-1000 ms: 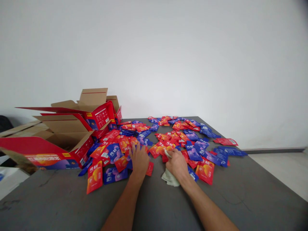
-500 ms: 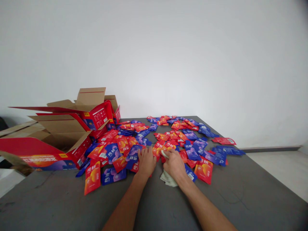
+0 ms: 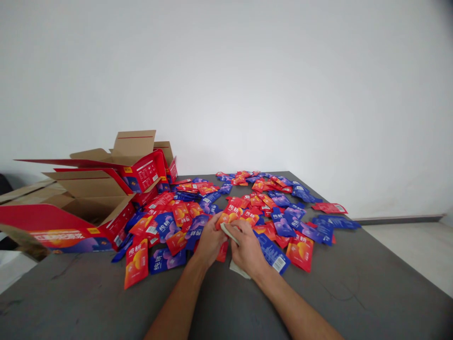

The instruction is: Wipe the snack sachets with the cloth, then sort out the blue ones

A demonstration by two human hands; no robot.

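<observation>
In front of me my left hand (image 3: 210,238) grips the left edge of a red pouch (image 3: 230,212) with orange fruit printed on it. My right hand (image 3: 245,245) is closed on a pale cloth (image 3: 239,269), with a fold of it pressed against the pouch's lower part. The cloth's other end hangs under the right hand. Red and blue pouches lie around both hands. A blue pouch (image 3: 272,252) with a barcode lies just right of my right hand. Left of my left hand are a blue pouch (image 3: 167,259) and a red pouch (image 3: 136,262).
Open red cardboard boxes (image 3: 106,231) stand at the left, flaps raised. More pouches (image 3: 276,184) lie toward the back and right of the dark grey table (image 3: 339,297). A white wall (image 3: 247,85) rises behind it. Something white (image 3: 14,269) shows at the far left.
My left hand has taken hold of a red pouch and lifted it slightly. My right hand moved left with the cloth, against the pouch. More of the blue barcode pouch shows.
</observation>
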